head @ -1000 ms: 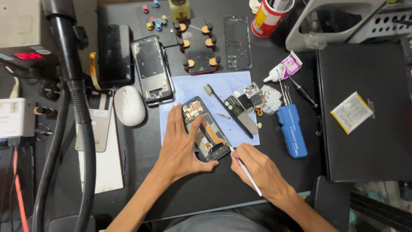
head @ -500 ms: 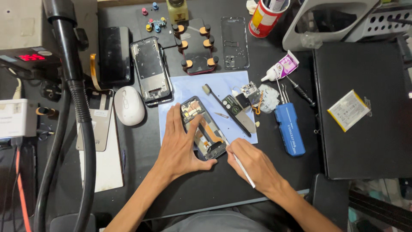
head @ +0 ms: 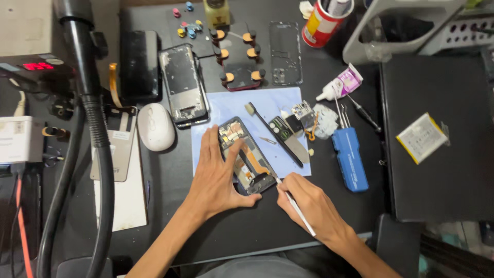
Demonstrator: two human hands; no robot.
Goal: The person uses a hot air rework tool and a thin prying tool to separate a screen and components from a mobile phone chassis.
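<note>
The opened phone point(head: 246, 157) is kept on the blue mat point(head: 226, 110) on the worktop, steadied by the left hand point(head: 218, 177), fingers spread. The thin white tool point(head: 296, 206), pinched in the right hand point(head: 309, 203), has been shifted slightly; its tip is at the lower corner.

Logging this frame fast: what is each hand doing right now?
Left hand: open, fingers spread, pressing on the opened phone.
Right hand: closed on a thin white tool, tip at the phone's lower corner.
</note>
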